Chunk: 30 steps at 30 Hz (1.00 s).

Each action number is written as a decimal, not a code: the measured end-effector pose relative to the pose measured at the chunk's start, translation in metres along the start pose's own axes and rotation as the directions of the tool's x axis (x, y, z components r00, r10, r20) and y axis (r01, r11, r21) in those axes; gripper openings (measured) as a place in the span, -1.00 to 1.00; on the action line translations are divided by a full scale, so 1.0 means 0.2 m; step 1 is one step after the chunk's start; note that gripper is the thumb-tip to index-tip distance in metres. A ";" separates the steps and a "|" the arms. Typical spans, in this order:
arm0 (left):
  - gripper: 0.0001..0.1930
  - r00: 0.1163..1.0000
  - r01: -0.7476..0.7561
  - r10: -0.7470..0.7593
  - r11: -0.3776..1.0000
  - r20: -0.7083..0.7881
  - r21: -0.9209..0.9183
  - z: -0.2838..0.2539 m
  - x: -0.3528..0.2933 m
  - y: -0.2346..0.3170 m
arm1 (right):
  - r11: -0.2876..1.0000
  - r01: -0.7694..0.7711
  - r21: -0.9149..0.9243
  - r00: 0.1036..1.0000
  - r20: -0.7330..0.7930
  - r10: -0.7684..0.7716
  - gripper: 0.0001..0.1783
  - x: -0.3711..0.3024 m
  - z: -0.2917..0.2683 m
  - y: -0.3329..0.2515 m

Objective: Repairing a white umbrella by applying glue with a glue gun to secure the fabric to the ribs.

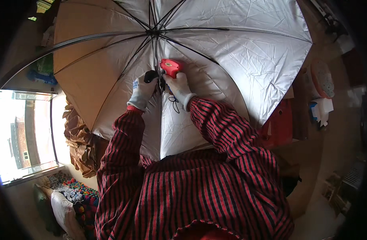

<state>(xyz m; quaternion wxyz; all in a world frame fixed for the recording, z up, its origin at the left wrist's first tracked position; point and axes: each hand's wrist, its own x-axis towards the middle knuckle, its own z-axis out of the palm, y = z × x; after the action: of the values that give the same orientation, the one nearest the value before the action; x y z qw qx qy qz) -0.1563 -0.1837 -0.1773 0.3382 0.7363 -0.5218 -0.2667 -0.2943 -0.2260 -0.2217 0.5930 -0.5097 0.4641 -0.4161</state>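
Note:
An opened umbrella (271,56) spreads in front of me, its silver inside toward me and its black ribs meeting at a hub (152,33). My left hand (141,91), in a white glove, is closed around a black piece (151,76) by the umbrella's middle line; whether that piece is the handle I cannot tell. Close beside it on the right, my gloved right hand (178,86) grips a small red device (171,67) with a pale label. Its exact kind is unclear. A thin black cord loop (174,105) hangs below the right wrist.
Crumpled brown paper (80,144) lies at the left, near a bright window (23,134). Colourful small items (77,190) and a white bag (65,214) are at the lower left. Right of the umbrella stand a red container (280,124) and a round tub (321,79).

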 end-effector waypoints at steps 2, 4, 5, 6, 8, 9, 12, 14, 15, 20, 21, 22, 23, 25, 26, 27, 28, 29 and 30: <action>-0.76 1.000 -0.021 0.021 1.000 -0.020 -0.003 0.02 0.03 -0.03 | 0.997 -0.052 0.049 0.999 0.010 0.052 -0.70 -0.01 0.02 0.00; -0.77 0.990 -0.071 0.082 0.992 -0.114 0.100 0.04 0.08 -0.10 | 0.999 0.015 0.047 0.999 0.034 -0.016 -0.71 -0.03 0.02 -0.01; -0.77 0.981 -0.091 0.115 0.984 -0.159 0.153 0.03 0.10 -0.14 | 0.996 0.079 0.041 0.996 0.048 -0.081 -0.72 -0.03 0.02 -0.01; -0.77 0.982 -0.096 0.117 0.984 -0.147 0.147 0.05 0.09 -0.10 | 0.990 0.137 0.023 0.990 0.041 -0.138 -0.72 -0.04 0.00 0.00; -0.78 0.989 -0.056 0.086 0.971 -0.122 0.232 0.05 0.08 0.01 | 0.992 0.114 0.051 0.993 0.035 -0.116 -0.73 -0.05 -0.01 0.01; -0.79 0.991 -0.035 0.069 0.961 -0.116 0.276 0.05 0.08 0.04 | 0.992 0.095 0.085 0.994 0.041 -0.098 -0.73 -0.06 -0.01 0.01; -0.79 0.990 0.003 0.031 0.969 -0.136 0.246 0.05 0.08 0.03 | 0.993 0.060 0.105 0.995 0.075 -0.068 -0.72 -0.05 -0.02 0.01; -0.79 0.989 0.024 0.011 0.972 -0.147 0.233 0.06 0.08 0.02 | 0.997 0.034 0.076 0.991 0.124 -0.043 -0.72 -0.04 -0.03 0.01; -0.79 0.987 0.001 0.038 0.971 -0.158 0.239 0.06 0.07 0.01 | 0.996 0.032 0.078 0.991 0.125 -0.042 -0.72 -0.03 -0.04 0.01; -0.78 0.981 -0.037 0.084 0.967 -0.178 0.253 0.07 0.03 -0.07 | 0.994 -0.075 0.085 0.984 0.168 0.060 -0.72 -0.05 -0.05 -0.03; -0.78 0.981 -0.041 0.086 0.967 -0.173 0.252 0.07 0.02 -0.06 | 0.995 -0.065 0.082 0.986 0.157 0.051 -0.72 -0.06 -0.05 -0.03; -0.78 0.981 -0.042 0.088 0.967 -0.173 0.252 0.07 0.01 -0.04 | 0.995 -0.055 0.078 0.988 0.147 0.043 -0.72 -0.06 -0.05 -0.03; -0.78 0.982 -0.047 0.088 0.971 -0.167 0.234 0.07 0.01 -0.03 | 0.995 -0.054 0.078 0.989 0.145 0.042 -0.72 -0.05 -0.05 -0.03; -0.77 0.984 -0.058 0.089 0.979 -0.154 0.197 0.08 0.01 0.00 | 0.998 -0.058 0.013 0.990 0.128 0.056 -0.71 -0.05 -0.05 -0.02; -0.77 0.984 -0.055 0.087 0.979 -0.158 0.197 0.08 0.01 -0.01 | 0.998 -0.060 -0.020 0.990 0.126 0.062 -0.70 -0.05 -0.04 -0.02; -0.77 0.984 -0.038 0.071 0.980 -0.164 0.196 0.08 0.01 -0.02 | 0.998 -0.060 -0.020 0.990 0.129 0.062 -0.70 -0.05 -0.03 -0.03; -0.77 0.984 -0.021 0.055 0.981 -0.169 0.194 0.08 0.01 -0.02 | 0.997 -0.083 -0.001 0.987 0.135 0.083 -0.70 -0.06 -0.03 -0.03; -0.78 0.984 -0.005 0.039 0.981 -0.175 0.192 0.08 0.01 -0.03 | 0.994 -0.107 0.019 0.985 0.140 0.104 -0.69 -0.06 -0.04 -0.03; -0.78 0.983 -0.003 0.037 0.981 -0.177 0.193 0.08 0.02 -0.04 | 0.991 -0.131 0.038 0.981 0.146 0.124 -0.69 -0.06 -0.04 -0.03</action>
<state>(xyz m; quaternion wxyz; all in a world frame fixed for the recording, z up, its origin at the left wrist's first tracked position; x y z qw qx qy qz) -0.1621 -0.1885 -0.1933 0.3142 0.7813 -0.5197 -0.1440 -0.3048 -0.2176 -0.2157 0.6621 -0.4932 0.4422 -0.3504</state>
